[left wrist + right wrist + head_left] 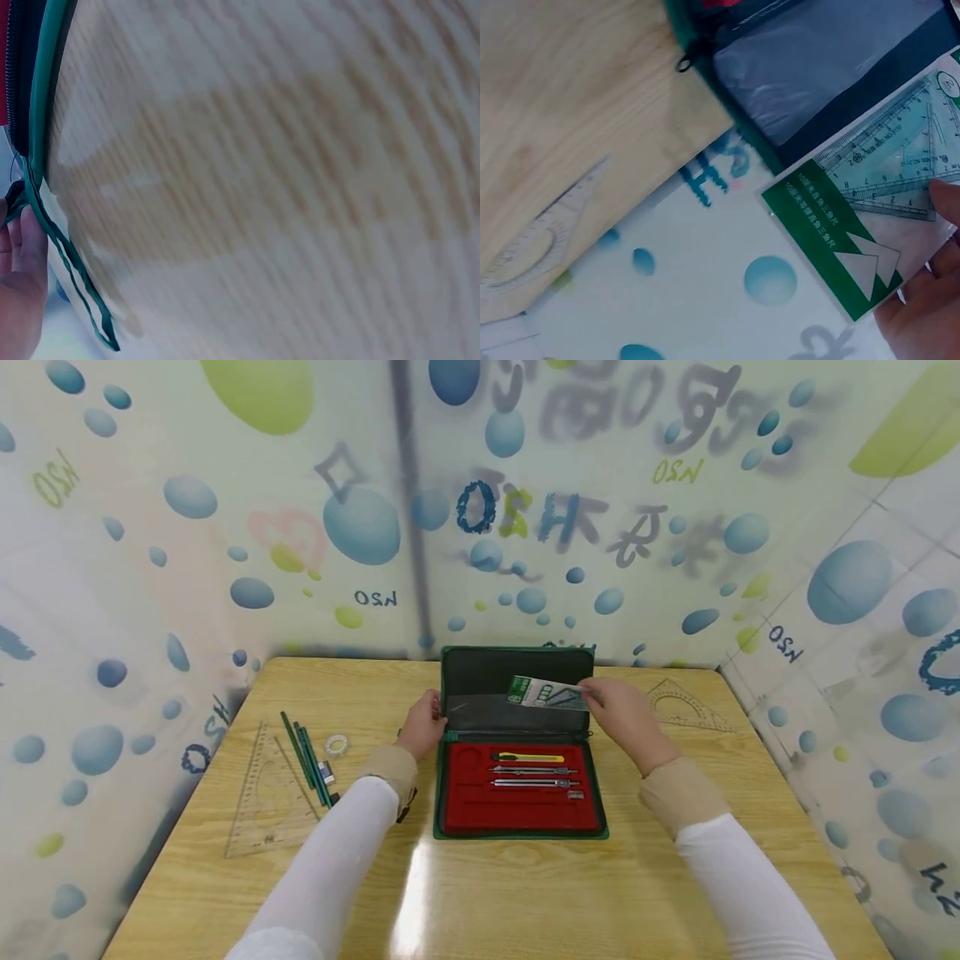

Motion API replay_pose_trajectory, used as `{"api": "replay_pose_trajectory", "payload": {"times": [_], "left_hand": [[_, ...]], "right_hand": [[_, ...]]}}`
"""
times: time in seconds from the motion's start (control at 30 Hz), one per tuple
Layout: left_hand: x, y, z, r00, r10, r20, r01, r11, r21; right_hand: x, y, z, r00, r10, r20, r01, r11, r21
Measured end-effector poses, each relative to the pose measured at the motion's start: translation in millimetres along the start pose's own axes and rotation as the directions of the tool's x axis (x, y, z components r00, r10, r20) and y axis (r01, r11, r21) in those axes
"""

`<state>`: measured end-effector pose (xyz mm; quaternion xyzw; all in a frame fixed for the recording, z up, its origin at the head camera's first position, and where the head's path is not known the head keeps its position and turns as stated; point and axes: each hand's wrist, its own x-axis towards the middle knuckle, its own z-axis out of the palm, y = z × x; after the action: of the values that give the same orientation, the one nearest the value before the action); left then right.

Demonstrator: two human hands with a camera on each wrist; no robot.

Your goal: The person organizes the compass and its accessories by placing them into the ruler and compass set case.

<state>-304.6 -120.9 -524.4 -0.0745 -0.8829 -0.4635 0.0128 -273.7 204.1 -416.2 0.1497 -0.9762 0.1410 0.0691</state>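
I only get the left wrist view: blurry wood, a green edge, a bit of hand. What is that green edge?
Observer: The rim of an open green case lying on the table; the left hand holds its left side.
Visitor: Anything inside?
Observer: A red tray with metal drawing instruments.
Visitor: And the other hand?
Observer: The right hand pinches a packet of small rulers over the case's lid.
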Motion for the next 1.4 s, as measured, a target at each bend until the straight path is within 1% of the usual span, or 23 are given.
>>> {"api": "replay_pose_trajectory", "payload": {"times": [0.1, 0.23, 0.37, 0.5, 0.67, 0.9, 1.13, 1.23, 1.4], "left_hand": [[0.8, -0.9, 0.4, 1.0, -0.009, 0.008, 0.009, 1.0, -0.001], [1.2, -2.9, 0.8, 1.0, -0.02, 0.016, 0.02, 1.0, 0.002], [0.9, -4.0, 0.9, 1.0, -0.011, 0.015, 0.011, 1.0, 0.009], [0.3, -3.1, 0.7, 1.0, -0.006, 0.023, 0.005, 1.0, 0.019], [-0.5, -2.1, 0.6, 1.0, -0.003, 0.019, 0.003, 1.0, 0.03], [0.4, -5.6, 1.7, 1.0, 0.006, 0.008, -0.006, 0.999, 0.042], [0.3, -6.9, 1.8, 1.0, 0.023, 0.001, -0.023, 0.999, 0.045], [-0.2, -6.2, 1.6, 1.0, 0.019, 0.002, -0.019, 0.999, 0.044], [-0.4, -5.8, 1.7, 1.0, 0.024, 0.001, -0.024, 0.998, 0.053]], "right_hand": [[20.0, -12.9, 7.7, 0.997, -0.064, -0.031, 0.063, 0.998, -0.03], [41.5, -25.7, 18.5, 0.986, -0.149, -0.079, 0.144, 0.987, -0.065], [55.7, -38.1, 26.4, 0.974, -0.196, -0.113, 0.19, 0.98, -0.068], [63.3, -47.4, 33.5, 0.969, -0.218, -0.118, 0.208, 0.974, -0.089], [68.5, -53.5, 41.5, 0.967, -0.226, -0.115, 0.216, 0.972, -0.092], [73.2, -52.9, 51.5, 0.979, -0.184, -0.089, 0.177, 0.981, -0.081], [73.6, -52.5, 53.8, 0.984, -0.157, -0.08, 0.151, 0.986, -0.071], [71.5, -52.6, 53.5, 0.986, -0.154, -0.063, 0.151, 0.987, -0.058], [67.5, -51.1, 57.2, 0.992, -0.127, 0.003, 0.127, 0.99, -0.056]]}}
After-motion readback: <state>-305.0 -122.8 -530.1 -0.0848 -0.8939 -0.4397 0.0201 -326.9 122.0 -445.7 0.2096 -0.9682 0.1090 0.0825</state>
